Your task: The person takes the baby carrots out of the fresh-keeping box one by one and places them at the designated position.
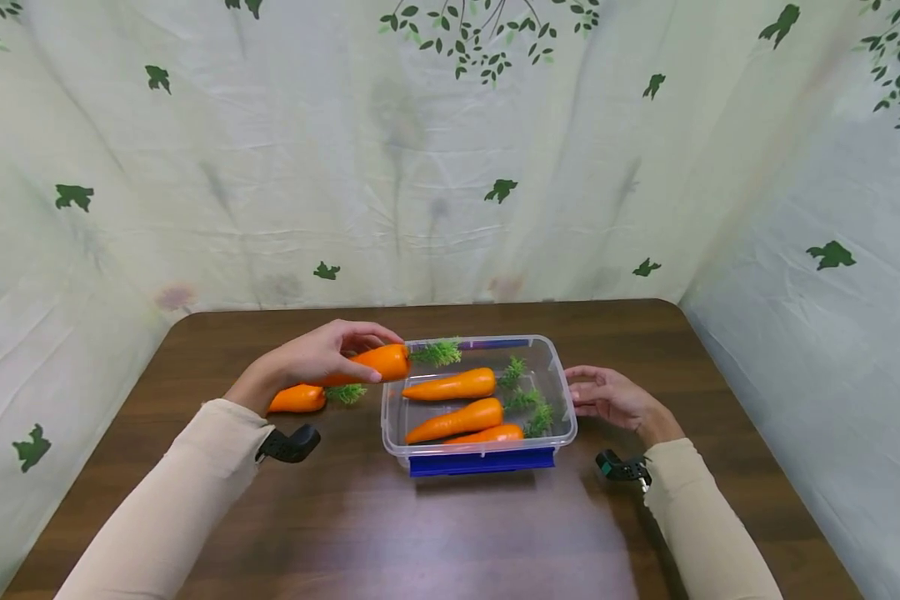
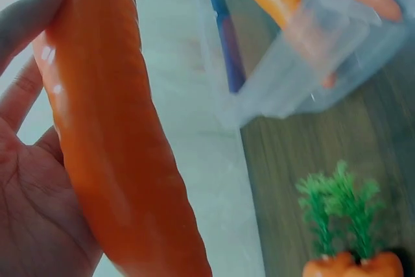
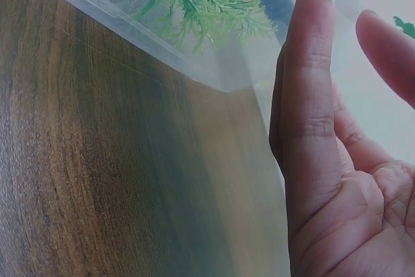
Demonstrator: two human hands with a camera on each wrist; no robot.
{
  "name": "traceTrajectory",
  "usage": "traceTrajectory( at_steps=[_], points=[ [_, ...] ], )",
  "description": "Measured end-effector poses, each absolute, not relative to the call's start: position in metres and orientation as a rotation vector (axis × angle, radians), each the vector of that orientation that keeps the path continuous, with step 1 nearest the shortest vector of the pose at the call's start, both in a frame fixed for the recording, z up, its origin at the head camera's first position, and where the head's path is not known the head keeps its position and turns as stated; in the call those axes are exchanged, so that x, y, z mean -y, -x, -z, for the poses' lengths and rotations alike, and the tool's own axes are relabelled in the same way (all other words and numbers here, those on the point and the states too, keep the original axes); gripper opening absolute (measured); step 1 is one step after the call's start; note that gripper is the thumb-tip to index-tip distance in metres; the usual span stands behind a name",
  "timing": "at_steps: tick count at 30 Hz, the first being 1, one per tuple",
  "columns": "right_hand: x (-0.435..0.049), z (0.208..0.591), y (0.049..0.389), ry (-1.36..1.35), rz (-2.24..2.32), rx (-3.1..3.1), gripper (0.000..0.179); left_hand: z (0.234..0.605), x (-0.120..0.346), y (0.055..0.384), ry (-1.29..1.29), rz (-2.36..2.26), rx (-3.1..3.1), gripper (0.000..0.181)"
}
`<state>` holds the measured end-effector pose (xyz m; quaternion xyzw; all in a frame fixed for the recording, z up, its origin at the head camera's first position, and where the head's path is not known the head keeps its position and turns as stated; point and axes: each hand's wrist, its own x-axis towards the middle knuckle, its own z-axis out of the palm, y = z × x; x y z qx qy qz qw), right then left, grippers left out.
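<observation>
In the head view my left hand (image 1: 345, 348) grips an orange carrot (image 1: 386, 362) with a frilly green top, held up at the left rim of a clear plastic container (image 1: 566, 429). Close up in the left wrist view, thumb and fingers lie around the held carrot (image 2: 123, 121). Inside the container lie 3 carrots (image 1: 453, 385), their tips to the left and green tops (image 1: 540, 419) to the right. My right hand (image 1: 607, 395) is beside the container's right wall, its fingers fairly straight; whether they touch the wall, I cannot tell.
More carrot (image 1: 297, 400) lies on the brown wooden table (image 1: 495, 533), partly behind the left forearm; the left wrist view shows two green tops (image 2: 340, 209) there. A blue clip flap (image 1: 482, 462) hangs on the container's front. Leaf-patterned cloth (image 1: 307, 167) surrounds the table's back and sides.
</observation>
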<state>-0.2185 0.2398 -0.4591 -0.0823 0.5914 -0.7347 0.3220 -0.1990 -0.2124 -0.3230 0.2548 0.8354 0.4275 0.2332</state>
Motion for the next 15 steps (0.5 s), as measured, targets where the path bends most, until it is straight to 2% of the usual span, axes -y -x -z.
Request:
traceTrajectory(
  at_steps=[15],
  points=[
    [-0.244,0.461,0.221,0.245,1.902,-1.567,0.030,0.345,0.265,0.180,-0.544,-1.165,-2.458,0.052]
  ],
)
